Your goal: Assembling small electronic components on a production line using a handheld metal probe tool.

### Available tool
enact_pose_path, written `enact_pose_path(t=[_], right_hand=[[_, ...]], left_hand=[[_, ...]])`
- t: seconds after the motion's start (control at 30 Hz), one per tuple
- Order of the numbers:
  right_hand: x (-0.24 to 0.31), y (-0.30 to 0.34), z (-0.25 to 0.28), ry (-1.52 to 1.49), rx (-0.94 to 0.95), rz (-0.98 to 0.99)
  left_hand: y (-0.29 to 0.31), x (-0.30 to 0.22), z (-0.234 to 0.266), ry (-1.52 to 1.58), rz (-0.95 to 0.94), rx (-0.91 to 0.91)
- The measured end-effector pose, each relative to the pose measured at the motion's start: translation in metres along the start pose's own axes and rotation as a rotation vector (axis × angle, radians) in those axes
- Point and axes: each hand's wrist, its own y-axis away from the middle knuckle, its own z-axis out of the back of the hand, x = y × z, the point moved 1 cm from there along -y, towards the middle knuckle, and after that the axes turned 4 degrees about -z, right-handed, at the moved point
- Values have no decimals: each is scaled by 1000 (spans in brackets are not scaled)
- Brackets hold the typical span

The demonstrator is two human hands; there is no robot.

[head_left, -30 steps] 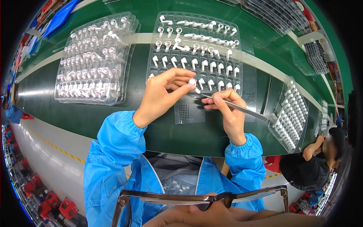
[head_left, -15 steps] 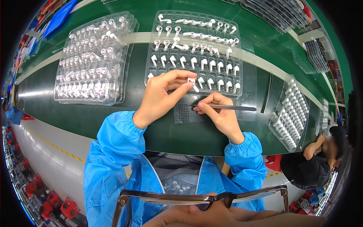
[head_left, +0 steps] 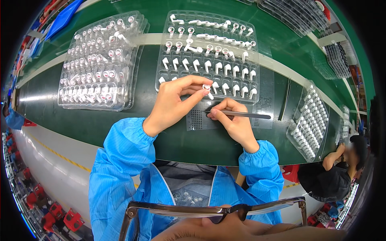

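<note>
Above the green bench [head_left: 177, 144], in the head view, the left hand [head_left: 177, 101] pinches a white earbud [head_left: 208, 91] between thumb and fingertips, round head up, stem slanting down to the right, by the near edge of a clear tray [head_left: 209, 31] of more earbuds. The right hand [head_left: 234, 120] has its grip closed around tweezers [head_left: 253, 115], their tip apart from the earbud, over a dotted sheet [head_left: 198, 123]. Leftward stands a stack [head_left: 128, 80] of filled trays; rightward are a black strip [head_left: 284, 99], another filled tray [head_left: 293, 140] and a person [head_left: 327, 178] in black.
</note>
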Motion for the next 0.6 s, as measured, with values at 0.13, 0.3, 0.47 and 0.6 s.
enact_pose_path(t=[0.13,0.3,0.47,0.6], right_hand=[[2,0,0,-7,-9,-2],[1,0,1,-24,2,-12],[1,-1,2,-47,17,-24],[4,0,3,-94,0,-27]], left_hand=[[0,0,0,2,17,-10],[0,0,0,1,23,-6],[-1,-1,-1,-2,18,-4],[-1,-3,-1,4,32,-11]])
